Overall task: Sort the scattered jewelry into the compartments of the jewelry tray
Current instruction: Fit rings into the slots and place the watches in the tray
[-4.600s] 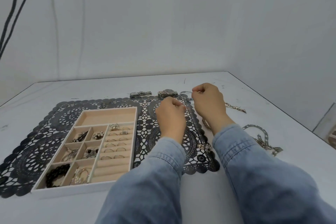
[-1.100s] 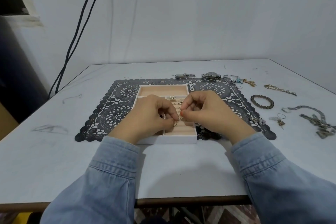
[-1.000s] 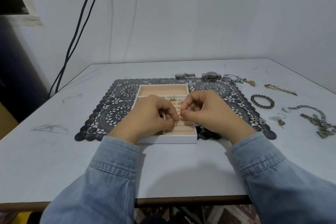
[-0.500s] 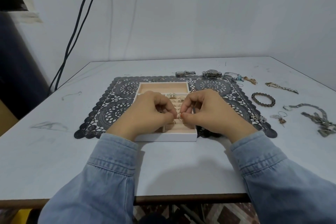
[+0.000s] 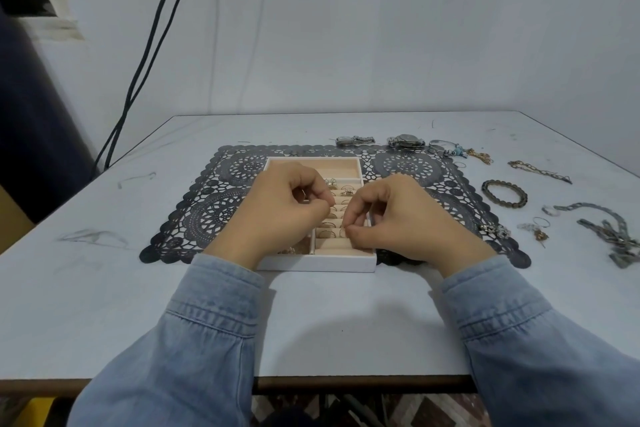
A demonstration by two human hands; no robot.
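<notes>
Since half a second ago the two hands have drawn slightly apart, and the right hand (image 5: pixel 398 218) has sunk nearer and lower, bringing its pinch down onto the ring rolls at the right side of the jewelry tray (image 5: pixel 318 263). Its thumb and forefinger are closed on what looks like a thin ring (image 5: pixel 343 232), which is at or just touching a near roll. That points to the ring being seated in its slot, with letting go as the likely next step. The left hand (image 5: pixel 287 204) hovers over the tray's left half with its fingers curled in. Whether it pinches something small or is simply clenched cannot be told.

The tray lies on the black lace mat (image 5: pixel 221 204) near the middle of the bench (image 5: pixel 104 288). A good deal still waits outside it:
- two watches (image 5: pixel 355 140) at the mat's far edge
- a bead bracelet (image 5: pixel 504 193) and a fine chain (image 5: pixel 540 172) to the right
- a heavy grey chain (image 5: pixel 609 236) near the right edge of the view

So the sorting is well short of done.

Both hands cover most of the tray, so the left compartments are all but hidden. Only a few rings on the far rolls show between the hands. The small pieces (image 5: pixel 535 230) to the right of the mat are too tiny to name.
</notes>
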